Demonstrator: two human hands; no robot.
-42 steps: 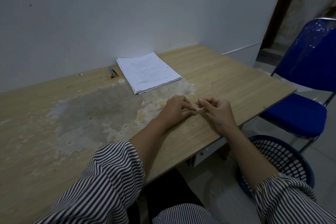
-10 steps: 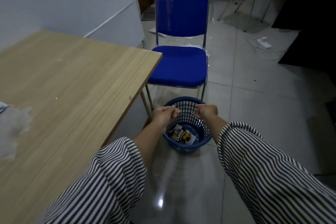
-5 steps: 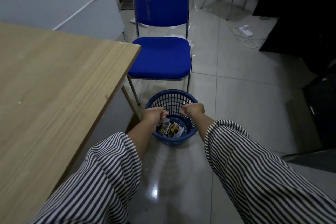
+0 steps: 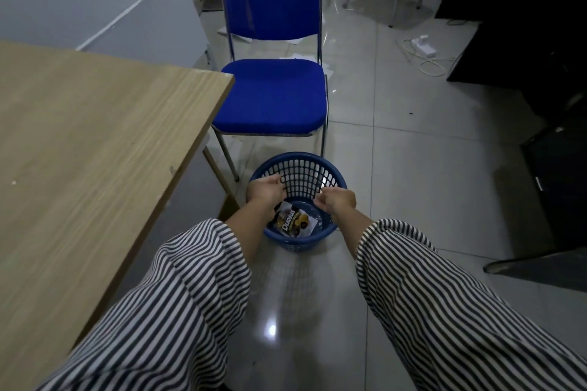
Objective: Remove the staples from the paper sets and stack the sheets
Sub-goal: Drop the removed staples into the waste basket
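Over the blue wastebasket point(image 4: 330, 170) on the tiled floor, both hands hang above its open mouth, well apart from the tabletop. Left hand point(image 4: 264, 189): fingers curled inward, tips drawn together; whether they pinch anything cannot be told. Right hand point(image 4: 336, 200): fingers likewise bunched toward the thumb; contents, if any, too small to see. Striped sleeves point(image 4: 178, 301) cover both forearms. A snack wrapper point(image 4: 292, 220) lies on the basket bottom beneath the hands.

Step in hand, as judged: disposal of pulled staples into the basket, a side step of the removal work. No staples can be made out. The paper sets are out of view, so their place and the state of the stack cannot be told.

Next move, as judged: let the fingers open over the basket mouth, then turn left to the wooden table point(image 4: 95, 143) and find the paper.

Edges and room: the table's right edge and far corner stand just left of the left forearm, and a table leg point(image 4: 219, 173) slants down near the basket. A blue chair point(image 4: 273, 95) stands just beyond the basket, its seat edge overhanging the far rim. Open tile lies to the right, bounded farther right by dark furniture point(image 4: 540, 136). A white cable point(image 4: 425, 57) lies far right.
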